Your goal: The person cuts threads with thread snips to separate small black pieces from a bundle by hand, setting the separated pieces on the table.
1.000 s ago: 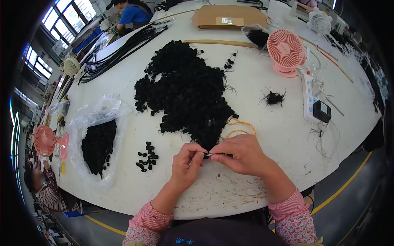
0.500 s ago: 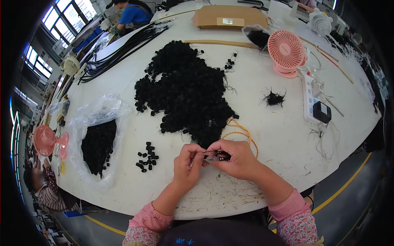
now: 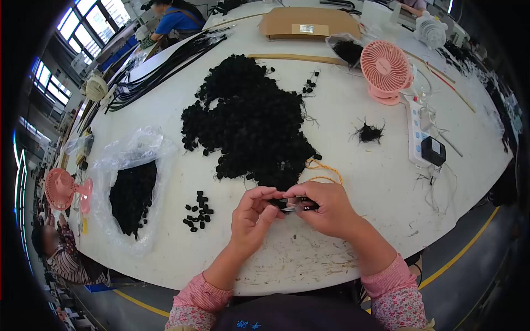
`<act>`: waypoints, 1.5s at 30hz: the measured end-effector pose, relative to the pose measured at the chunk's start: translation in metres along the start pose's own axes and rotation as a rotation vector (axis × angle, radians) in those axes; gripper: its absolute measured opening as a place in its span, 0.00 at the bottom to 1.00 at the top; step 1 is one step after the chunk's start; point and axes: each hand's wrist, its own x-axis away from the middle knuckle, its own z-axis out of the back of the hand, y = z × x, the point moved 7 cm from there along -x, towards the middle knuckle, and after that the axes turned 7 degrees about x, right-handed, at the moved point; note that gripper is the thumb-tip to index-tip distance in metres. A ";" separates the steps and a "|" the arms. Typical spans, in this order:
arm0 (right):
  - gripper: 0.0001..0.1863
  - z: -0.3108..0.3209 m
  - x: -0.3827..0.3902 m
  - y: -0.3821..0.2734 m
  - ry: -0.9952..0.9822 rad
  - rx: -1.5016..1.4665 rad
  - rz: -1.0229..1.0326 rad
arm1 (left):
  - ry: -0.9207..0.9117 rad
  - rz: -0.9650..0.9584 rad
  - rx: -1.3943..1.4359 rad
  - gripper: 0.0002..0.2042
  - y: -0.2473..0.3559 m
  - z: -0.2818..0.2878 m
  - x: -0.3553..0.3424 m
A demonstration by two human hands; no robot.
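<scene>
My right hand [image 3: 326, 212] grips small black-handled thread snips [image 3: 302, 203] with silver blades. My left hand [image 3: 254, 218] pinches a small black piece [image 3: 277, 203] at the blades, its fingers nearly meeting my right hand's. A looped orange cord [image 3: 323, 164] lies just beyond my right hand. Beyond my hands spreads a large heap of small black pieces [image 3: 248, 127] with loose threads. A group of separate black pieces [image 3: 197, 212] lies left of my left hand. Farther left, a clear plastic bag [image 3: 99, 182] holds more black pieces.
A pink fan [image 3: 385, 71], power strip [image 3: 415, 132] and black thread tuft [image 3: 369, 132] are at right; cardboard [image 3: 309, 19] at back. Black cords [image 3: 154, 71] lie back left. A seated co-worker [image 3: 61, 251] is beside a pink fan [image 3: 61, 187] at left; another [image 3: 179, 22] sits behind.
My fingers have shifted slightly at the work. The snips, mostly covered a second ago, now show more of their handle and blade. My left fingers have risen a little.
</scene>
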 end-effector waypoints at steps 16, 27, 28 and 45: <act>0.16 -0.017 0.004 0.003 -0.083 -0.011 0.037 | -0.012 0.172 0.168 0.05 -0.012 0.000 0.001; 0.11 0.000 -0.002 -0.010 0.012 0.282 0.155 | 0.000 0.071 -0.074 0.03 -0.003 0.004 0.000; 0.10 -0.002 -0.002 -0.011 0.004 0.307 0.189 | -0.007 0.060 -0.128 0.03 -0.002 0.003 0.001; 0.05 -0.004 0.001 -0.016 -0.011 0.452 0.284 | -0.050 -0.006 -0.266 0.04 -0.008 0.003 0.004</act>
